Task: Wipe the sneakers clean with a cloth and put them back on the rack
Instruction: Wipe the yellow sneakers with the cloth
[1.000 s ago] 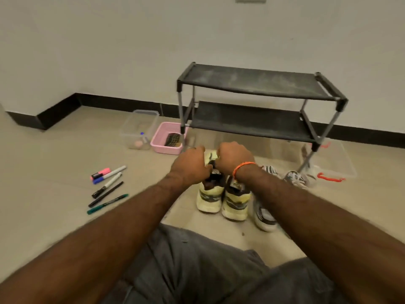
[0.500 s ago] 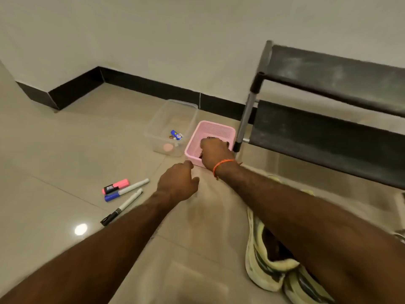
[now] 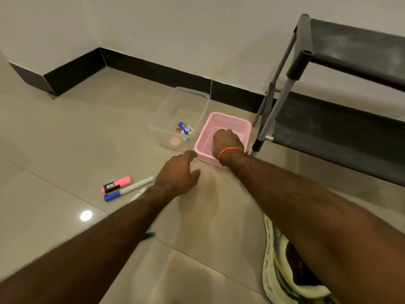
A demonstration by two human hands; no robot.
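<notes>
Head view: one pale yellow sneaker (image 3: 282,268) at five o'clock on the floor, half hidden under the right forearm, long axis running twelve to six; which end is the toe, I cannot tell. One two-shelf rack (image 3: 341,128) at two o'clock. Right hand (image 3: 226,140) is down inside the single pink basket (image 3: 228,121), fingers hidden, so its grip can't be told. Left hand (image 3: 177,174) hovers loosely spread, holding nothing. One clear tub (image 3: 168,115) at twelve; three markers (image 3: 125,187) at nine.

Glossy beige floor tiles (image 3: 54,150), pale wall (image 3: 175,29), black skirting (image 3: 153,69).
</notes>
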